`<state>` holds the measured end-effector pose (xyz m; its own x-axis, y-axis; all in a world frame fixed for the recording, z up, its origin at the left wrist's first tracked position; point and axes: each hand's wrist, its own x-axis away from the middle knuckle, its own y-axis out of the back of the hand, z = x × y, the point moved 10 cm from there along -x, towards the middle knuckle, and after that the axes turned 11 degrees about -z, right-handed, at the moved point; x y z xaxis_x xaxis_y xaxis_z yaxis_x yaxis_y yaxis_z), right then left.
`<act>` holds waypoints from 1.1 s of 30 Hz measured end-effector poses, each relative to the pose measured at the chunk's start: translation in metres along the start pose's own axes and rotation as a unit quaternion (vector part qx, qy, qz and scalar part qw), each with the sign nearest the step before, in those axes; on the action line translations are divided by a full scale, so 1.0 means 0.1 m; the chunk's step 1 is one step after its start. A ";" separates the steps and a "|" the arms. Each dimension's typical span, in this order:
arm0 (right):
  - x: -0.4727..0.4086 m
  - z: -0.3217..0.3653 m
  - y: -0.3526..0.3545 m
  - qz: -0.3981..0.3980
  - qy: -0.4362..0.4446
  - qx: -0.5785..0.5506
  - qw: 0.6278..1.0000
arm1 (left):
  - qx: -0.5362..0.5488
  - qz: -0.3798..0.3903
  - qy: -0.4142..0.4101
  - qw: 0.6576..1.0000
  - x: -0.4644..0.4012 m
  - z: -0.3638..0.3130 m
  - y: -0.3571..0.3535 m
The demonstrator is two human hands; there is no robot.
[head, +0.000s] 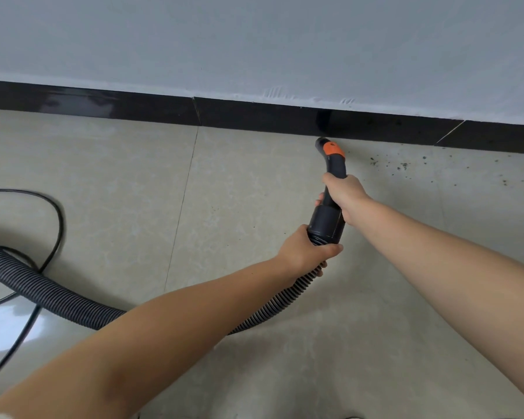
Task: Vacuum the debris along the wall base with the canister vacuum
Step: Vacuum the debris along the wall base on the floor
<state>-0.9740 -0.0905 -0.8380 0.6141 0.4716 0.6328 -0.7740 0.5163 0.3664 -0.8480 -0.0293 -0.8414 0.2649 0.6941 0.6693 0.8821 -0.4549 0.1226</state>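
The black vacuum nozzle [330, 160] with an orange collar points at the floor just in front of the black skirting board [254, 116]. My right hand [344, 192] grips the nozzle's curved handle. My left hand [307, 251] grips the ribbed grey hose [58, 297] just behind the black cuff [327, 222]. Dark specks of debris [406, 166] lie scattered on the beige tiles to the right of the nozzle, along the wall base.
The hose loops back across the floor to the lower left. A thin black power cord [56, 225] curves over the tiles at the left. A white wall [254, 40] rises above the skirting. A pale shiny surface [9, 328] shows at the left edge.
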 end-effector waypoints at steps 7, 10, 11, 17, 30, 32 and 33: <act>0.05 0.01 -0.26 0.048 0.013 0.024 0.998 | 0.007 -0.050 0.005 0.999 0.02 0.11 0.12; 0.10 0.06 -0.55 0.078 0.031 0.038 0.996 | 0.019 -0.092 0.014 0.995 -0.01 0.19 0.29; 0.11 0.09 -0.64 0.087 0.040 0.044 0.994 | 0.027 -0.105 0.018 0.994 -0.03 0.21 0.35; 0.09 0.10 -0.75 0.108 0.046 0.058 0.991 | 0.013 -0.110 0.051 0.993 -0.05 0.24 0.39; -0.20 0.10 0.18 0.008 -0.056 -0.006 0.998 | -0.103 0.005 0.059 0.993 0.00 -0.38 -0.08; -0.21 0.14 0.12 0.016 -0.053 -0.008 0.998 | -0.088 -0.001 0.058 0.994 -0.05 -0.37 -0.05; -0.21 0.14 0.09 0.021 -0.051 -0.005 0.998 | -0.083 -0.005 0.059 0.995 -0.06 -0.34 -0.05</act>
<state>-0.9955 -0.1060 -0.8380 0.5626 0.4175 0.7136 -0.7962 0.5060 0.3317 -0.8668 -0.0504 -0.8212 0.1998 0.6329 0.7480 0.8050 -0.5413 0.2430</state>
